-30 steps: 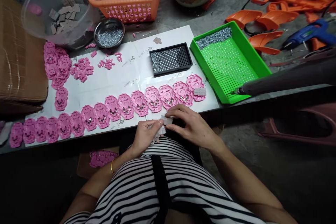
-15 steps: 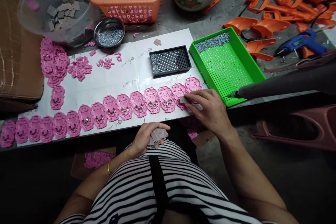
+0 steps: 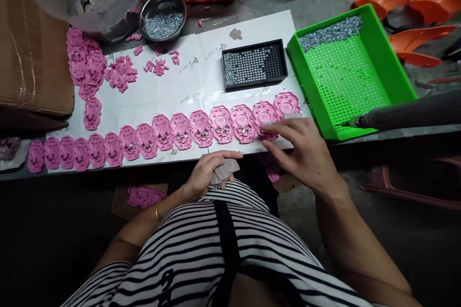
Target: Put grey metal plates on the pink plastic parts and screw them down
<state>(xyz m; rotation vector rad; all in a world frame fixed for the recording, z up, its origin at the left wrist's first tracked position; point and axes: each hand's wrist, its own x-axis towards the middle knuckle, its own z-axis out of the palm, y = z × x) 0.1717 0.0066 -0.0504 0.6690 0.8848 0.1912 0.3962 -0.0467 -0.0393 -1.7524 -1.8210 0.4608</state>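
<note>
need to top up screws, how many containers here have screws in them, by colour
green tray: 1
black tray: 1
silver dish: 1
total: 3

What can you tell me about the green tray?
The green tray is a bright, plastic-looking rectangle with low raised walls, sitting flat and slightly turned on the table's right side. Its floor is dotted with rows of tiny holes. A heap of small silvery screws lies along its far end; the rest of the floor is bare. A dark tool pokes its tip over the near wall. It sits just right of the white sheet; neither hand touches it.
</note>
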